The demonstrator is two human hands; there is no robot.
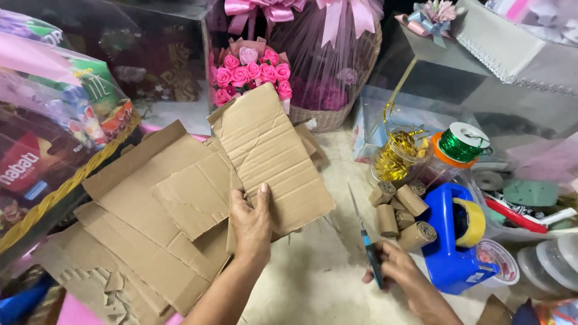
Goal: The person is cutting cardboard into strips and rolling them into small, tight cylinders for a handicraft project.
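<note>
Nearest the camera, the right hand (400, 271) is closed around a blue-handled craft knife (366, 239), its thin blade pointing away over the pale work surface (313, 283). The left hand (251, 225) pinches the near edge of one corrugated cardboard piece (271, 153), thumb on top, holding it tilted up above the surface. To its left lies a loose heap of cut cardboard sheets (150, 222), overlapping so that I cannot count them exactly; small scraps sit at the heap's near left end. Just right of the knife blade lie about five short rolled cardboard tubes (400, 213), bunched together. Beside them stands one blue tape dispenser (448, 241) carrying a yellowish roll. Behind it are one jar of gold ribbon (400, 153) and one spool of green wire (460, 144). At the far edge stand one bunch of pink paper roses (250, 75) and one wicker basket (328, 114) wrapped in pink tulle with bows. A wrapped snack hamper (54, 132) crowds the left edge.
</note>
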